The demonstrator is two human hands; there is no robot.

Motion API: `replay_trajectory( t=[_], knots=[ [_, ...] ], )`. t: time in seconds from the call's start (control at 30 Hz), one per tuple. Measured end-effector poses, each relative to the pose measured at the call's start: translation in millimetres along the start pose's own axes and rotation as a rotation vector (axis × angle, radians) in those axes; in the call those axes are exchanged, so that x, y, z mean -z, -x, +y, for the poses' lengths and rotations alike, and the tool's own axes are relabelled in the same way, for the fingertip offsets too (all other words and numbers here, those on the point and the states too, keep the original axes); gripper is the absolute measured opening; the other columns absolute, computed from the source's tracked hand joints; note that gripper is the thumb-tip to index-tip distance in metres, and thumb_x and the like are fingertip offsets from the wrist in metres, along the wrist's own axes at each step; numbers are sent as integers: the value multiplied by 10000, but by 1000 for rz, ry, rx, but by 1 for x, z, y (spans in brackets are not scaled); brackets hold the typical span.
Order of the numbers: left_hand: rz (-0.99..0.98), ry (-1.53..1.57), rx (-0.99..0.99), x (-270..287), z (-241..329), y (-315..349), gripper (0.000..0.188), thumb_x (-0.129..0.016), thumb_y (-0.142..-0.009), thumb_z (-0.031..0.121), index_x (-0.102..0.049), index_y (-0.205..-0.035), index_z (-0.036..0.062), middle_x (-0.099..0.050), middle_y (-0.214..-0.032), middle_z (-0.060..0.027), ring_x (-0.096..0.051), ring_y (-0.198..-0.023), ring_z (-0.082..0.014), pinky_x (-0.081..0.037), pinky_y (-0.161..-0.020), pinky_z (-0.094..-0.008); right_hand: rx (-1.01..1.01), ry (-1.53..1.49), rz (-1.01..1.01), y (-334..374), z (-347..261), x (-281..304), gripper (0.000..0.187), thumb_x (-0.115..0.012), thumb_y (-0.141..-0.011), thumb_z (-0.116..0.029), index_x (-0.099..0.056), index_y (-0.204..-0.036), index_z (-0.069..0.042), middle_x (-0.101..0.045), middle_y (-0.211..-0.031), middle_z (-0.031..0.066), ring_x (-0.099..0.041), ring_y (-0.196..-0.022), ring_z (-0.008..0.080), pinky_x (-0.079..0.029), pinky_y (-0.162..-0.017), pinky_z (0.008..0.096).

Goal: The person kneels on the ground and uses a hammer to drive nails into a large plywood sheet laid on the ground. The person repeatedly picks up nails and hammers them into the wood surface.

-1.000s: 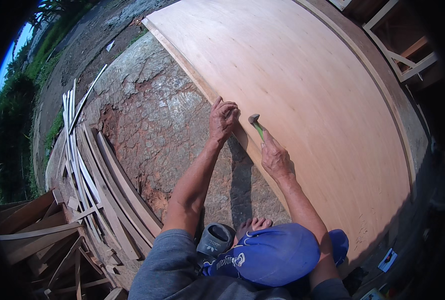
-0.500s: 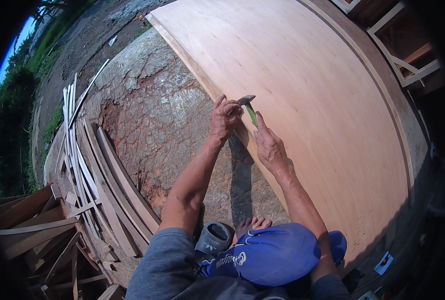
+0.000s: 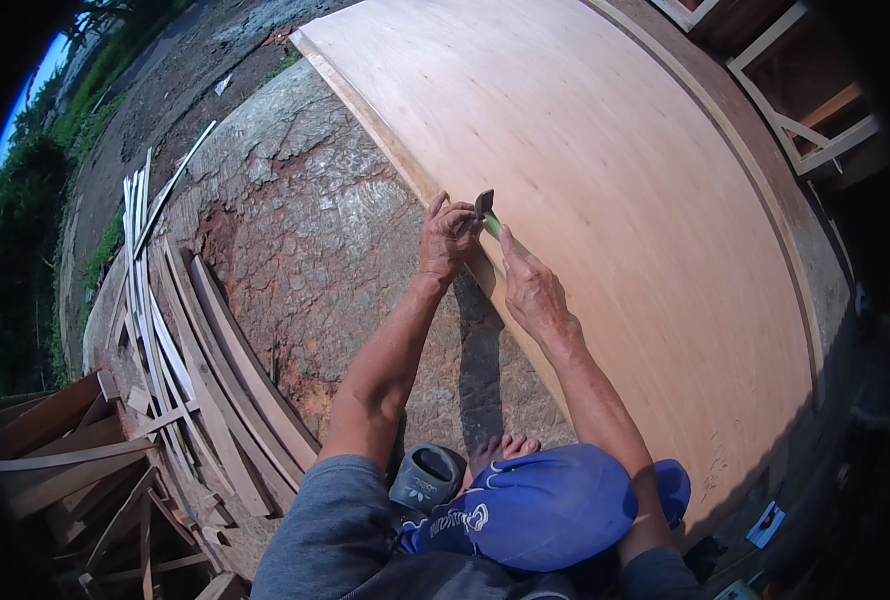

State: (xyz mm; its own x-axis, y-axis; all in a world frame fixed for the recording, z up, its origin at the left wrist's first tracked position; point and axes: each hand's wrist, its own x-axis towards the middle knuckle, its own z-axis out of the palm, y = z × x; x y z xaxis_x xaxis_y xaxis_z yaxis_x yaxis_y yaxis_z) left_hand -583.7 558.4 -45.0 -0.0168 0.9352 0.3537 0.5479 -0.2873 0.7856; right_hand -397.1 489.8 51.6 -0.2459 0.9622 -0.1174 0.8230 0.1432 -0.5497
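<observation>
The main change is in the hammer (image 3: 489, 216): a second ago its head stood over the plywood sheet (image 3: 625, 190), clear of the left hand (image 3: 447, 235); now it is close against that hand's fingertips, at the sheet's left edge. Since half a second ago the head has also turned, from lying nearly crosswise to standing more lengthwise, and the right hand (image 3: 537, 297) has shifted a little nearer the same edge. The left hand has kept its place there throughout. In the work at hand, this seems to bring the tool right to the spot the left hand is tending; whether it touches anything cannot be told.

The right hand is closed around the hammer's green handle, the upper digits stretched along it. The left hand is curled, thumb and fingers drawn toward one another; whether they pinch something small cannot be told, since the fingers hide it.

The plywood sheet lies broad and flat in front of the person, reaching to their right. It is pale pinkish tan, finely grained, with scattered dark flecks, washed bright by sun at its far end and scuffed toward its shaded near end. A narrow wooden strip (image 3: 370, 122) runs along its left edge.
</observation>
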Motion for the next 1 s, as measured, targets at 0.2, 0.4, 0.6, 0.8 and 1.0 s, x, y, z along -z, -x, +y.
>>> replay_trajectory(
  t=[0.2,0.4,0.6,0.8,1.0],
  knots=[
    [381,-24,396,-23,35,31,527,-779,-833,345,-657,-1205,-7,-713,-1068,-125,-514,-1314,-371,-328,-1164,-486,82,-182,166,24,6,-3,583,-490,-1033,-98,-351,-1597,-146,-670,-992,253,-684,-879,424,-541,-760,511],
    [77,267,779,-24,61,40,383,-670,-911,325,-699,-1200,77,-719,-954,-128,-647,-1010,-290,-406,-1012,-456,-63,-233,126,33,6,-4,593,-499,-1023,-102,-343,-1595,-103,-671,-1030,261,-689,-924,402,-529,-780,477],
    [215,37,664,-48,45,57,313,-623,-968,398,-711,-1209,219,-693,-1006,-126,-616,-974,-307,-406,-976,-451,-48,-340,224,25,13,-16,586,-507,-1009,-102,-384,-1581,-141,-668,-1113,265,-694,-882,387,-545,-780,473],
    [413,203,826,-73,30,58,353,-616,-989,474,-690,-994,129,-632,-921,-76,-539,-857,-229,-408,-788,-442,295,89,-16,22,-30,4,487,-535,-999,-137,-487,-1482,-99,-616,-1202,245,-717,-936,372,-597,-786,476],
    [246,774,672,-66,11,65,410,-599,-1037,463,-648,-903,79,-529,-797,7,-445,-699,-146,-378,-603,-341,417,257,-126,-9,-44,2,354,-548,-1000,-207,-577,-1343,-123,-582,-1155,253,-732,-868,399,-636,-723,476]
  ],
)
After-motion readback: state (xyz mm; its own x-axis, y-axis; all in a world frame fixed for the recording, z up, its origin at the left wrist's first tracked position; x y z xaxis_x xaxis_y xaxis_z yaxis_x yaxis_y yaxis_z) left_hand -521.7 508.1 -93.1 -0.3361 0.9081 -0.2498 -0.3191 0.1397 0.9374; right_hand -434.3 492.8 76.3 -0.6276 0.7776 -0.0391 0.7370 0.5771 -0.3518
